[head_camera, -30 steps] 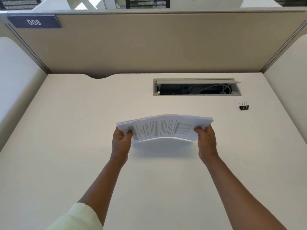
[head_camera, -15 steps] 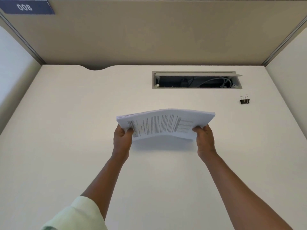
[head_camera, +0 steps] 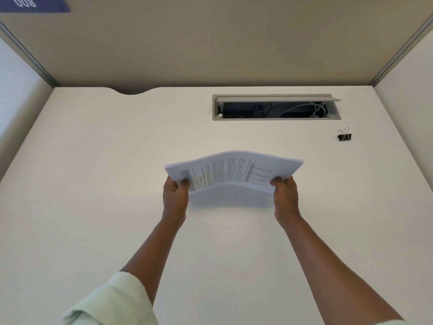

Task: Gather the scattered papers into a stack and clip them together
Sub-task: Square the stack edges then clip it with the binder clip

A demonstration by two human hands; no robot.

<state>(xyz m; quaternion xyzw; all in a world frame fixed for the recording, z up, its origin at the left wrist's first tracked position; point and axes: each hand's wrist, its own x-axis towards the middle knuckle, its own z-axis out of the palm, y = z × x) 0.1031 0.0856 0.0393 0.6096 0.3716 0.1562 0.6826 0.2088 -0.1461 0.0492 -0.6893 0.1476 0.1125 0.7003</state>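
Observation:
A stack of printed white papers (head_camera: 234, 171) is held above the middle of the desk, bowed upward in the centre and casting a shadow below. My left hand (head_camera: 175, 195) grips its left near corner and my right hand (head_camera: 285, 195) grips its right near corner. A small black binder clip (head_camera: 344, 136) with silver handles lies on the desk at the far right, well apart from the papers and both hands.
The cream desk (head_camera: 93, 184) is enclosed by beige partition walls (head_camera: 210, 43) at the back and sides. An open cable tray (head_camera: 276, 109) with wires sits in the desk behind the papers. A blue number plate (head_camera: 30, 3) hangs top left.
The camera has tilted down and moved closer. The papers stay gripped in both hands at about the same spot above the desk, bowed slightly more.

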